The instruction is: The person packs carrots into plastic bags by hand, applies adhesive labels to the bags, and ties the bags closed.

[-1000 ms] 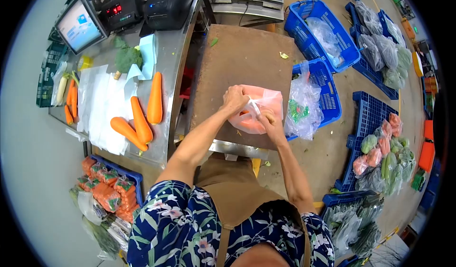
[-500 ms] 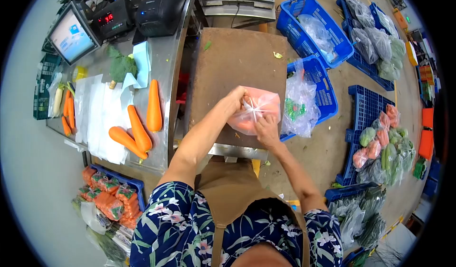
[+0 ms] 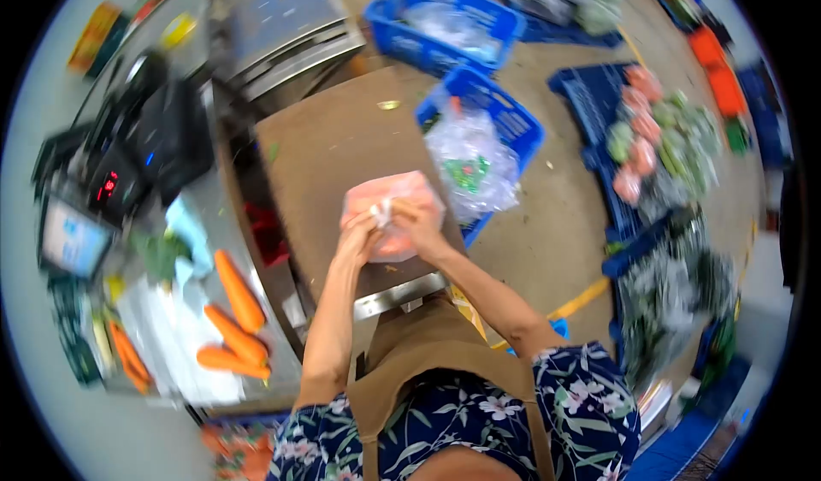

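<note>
A plastic bag [image 3: 392, 188] with pink-orange contents rests on the brown board, its gathered white neck on top. My left hand [image 3: 359, 236] is closed on the neck from the left. From the right, my right hand [image 3: 419, 225] pinches the same neck, and the two hands nearly touch. Motion blurs the fingertips. The brown board [image 3: 333, 139] lies under the bag.
Carrots [image 3: 238, 291], white plastic bags [image 3: 162, 327] and broccoli [image 3: 161, 254] lie on the metal table to the left. Blue baskets [image 3: 517, 122] with clear plastic stand beyond the board. Bagged vegetables [image 3: 676, 139] sit on a blue pallet [image 3: 590, 96] at right.
The view has turned, so the table and board appear tilted. My left hand has moved from the bag's side to its neck, and both hands have come together there.
</note>
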Demonstrator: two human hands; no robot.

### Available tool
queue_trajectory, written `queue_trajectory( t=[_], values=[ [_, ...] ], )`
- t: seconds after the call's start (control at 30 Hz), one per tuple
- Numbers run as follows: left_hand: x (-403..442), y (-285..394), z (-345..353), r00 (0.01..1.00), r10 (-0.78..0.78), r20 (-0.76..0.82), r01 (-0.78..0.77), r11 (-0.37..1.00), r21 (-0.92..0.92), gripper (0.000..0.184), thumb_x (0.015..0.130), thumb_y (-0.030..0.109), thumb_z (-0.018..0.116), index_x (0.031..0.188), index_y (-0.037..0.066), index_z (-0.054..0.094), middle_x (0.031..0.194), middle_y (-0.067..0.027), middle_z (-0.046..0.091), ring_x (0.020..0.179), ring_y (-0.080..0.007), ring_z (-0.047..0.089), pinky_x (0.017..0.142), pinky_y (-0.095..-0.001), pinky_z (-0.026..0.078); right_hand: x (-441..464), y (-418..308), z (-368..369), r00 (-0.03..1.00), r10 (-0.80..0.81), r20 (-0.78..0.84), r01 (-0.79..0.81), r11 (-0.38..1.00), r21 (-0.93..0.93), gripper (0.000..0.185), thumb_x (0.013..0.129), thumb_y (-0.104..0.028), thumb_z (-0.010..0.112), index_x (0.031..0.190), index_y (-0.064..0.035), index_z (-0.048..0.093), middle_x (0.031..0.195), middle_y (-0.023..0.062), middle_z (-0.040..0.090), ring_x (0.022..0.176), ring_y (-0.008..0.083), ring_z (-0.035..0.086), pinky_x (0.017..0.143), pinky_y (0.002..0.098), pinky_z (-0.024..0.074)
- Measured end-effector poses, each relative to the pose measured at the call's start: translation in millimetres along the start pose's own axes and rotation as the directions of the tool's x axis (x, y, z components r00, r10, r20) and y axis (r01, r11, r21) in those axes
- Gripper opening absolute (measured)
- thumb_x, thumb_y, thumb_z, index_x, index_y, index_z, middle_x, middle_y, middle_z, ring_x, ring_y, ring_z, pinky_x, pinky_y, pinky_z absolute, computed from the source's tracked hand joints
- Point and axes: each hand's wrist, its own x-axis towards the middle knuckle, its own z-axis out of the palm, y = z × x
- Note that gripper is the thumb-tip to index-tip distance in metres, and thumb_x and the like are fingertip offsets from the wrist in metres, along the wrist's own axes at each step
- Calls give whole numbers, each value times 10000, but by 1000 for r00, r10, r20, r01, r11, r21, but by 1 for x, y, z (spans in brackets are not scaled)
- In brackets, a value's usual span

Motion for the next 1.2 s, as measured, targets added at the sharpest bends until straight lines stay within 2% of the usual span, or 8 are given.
queue_trajectory(
  t=[0.23, 0.3, 0.6, 0.8, 0.93, 1.03, 1.1, 1.2],
  values=[
    [-13, 12, 17, 998, -47, 30, 47, 999, 11, 183, 857, 57, 616, 1030, 20, 662, 860, -14, 654, 727, -90, 584, 593, -218, 446, 12, 6, 1, 998, -33, 59, 52, 934, -353, 279, 825, -16, 505, 1079, -5, 620, 1172, 139, 554, 1106, 277, 520, 958, 340, 402],
    [-12, 22, 17, 999, -2, 46, -13, 948, 318, 129, 845, 52, 615, 948, 8, 680, 795, -20, 648, 678, -95, 578, 569, -223, 431, 18, 7, -2, 996, 17, 91, 15, 940, -341, 262, 812, -19, 510, 1046, 8, 626, 1161, 142, 554, 1098, 275, 521, 950, 339, 402],
    [-20, 38, 35, 800, 586, 129, -157, -2, 988, 162, 736, 93, 602, 853, 49, 705, 713, -210, 629, 626, -295, 641, 616, -370, 488, 21, 11, -19, 979, 2, 203, 14, 997, -80, 168, 790, -76, 584, 926, 4, 642, 1074, 115, 549, 1021, 212, 520, 901, 318, 408],
    [23, 16, 14, 631, 768, 109, -233, 54, 971, 216, 722, 188, 605, 906, 92, 663, 847, -156, 644, 830, -350, 607, 732, -446, 477, -6, -2, -6, 939, -92, 331, 239, 868, -435, 112, 730, -82, 624, 796, 4, 595, 1181, 198, 478, 1029, 337, 503, 878, 411, 404],
    [24, 14, 13, 642, 755, 132, -294, 84, 952, 204, 794, 152, 512, 912, 51, 643, 917, -171, 615, 905, -349, 580, 789, -443, 463, -12, -21, 9, 796, -418, 438, 601, 452, -659, 187, 743, -173, 649, 819, -8, 608, 1266, 276, 441, 1054, 438, 490, 848, 524, 395],
    [31, 9, 0, 587, 789, 182, -316, 16, 949, 173, 788, 181, 537, 858, 80, 659, 941, -151, 617, 927, -350, 584, 788, -450, 481, -17, -17, 10, 842, -289, 456, 539, 486, -688, 277, 721, -47, 594, 994, -1, 618, 1223, 248, 463, 1045, 404, 478, 884, 468, 386],
    [23, 36, 2, 821, 568, 64, -105, 39, 994, 159, 779, 200, 585, 856, 84, 663, 945, -118, 636, 882, -345, 604, 776, -445, 492, -28, -31, 7, 850, -293, 438, 522, 348, -779, 349, 740, 1, 569, 1085, -32, 612, 1203, 231, 450, 1024, 365, 486, 877, 425, 397],
    [-38, 89, -10, 679, 731, 66, -297, 191, 936, 156, 778, 191, 595, 854, 71, 659, 926, -118, 642, 862, -324, 615, 765, -428, 491, -29, -13, -8, 872, -342, 350, 484, 489, -726, 320, 774, 4, 571, 1092, -18, 593, 1219, 230, 435, 1031, 364, 489, 873, 416, 412]
  ],
)
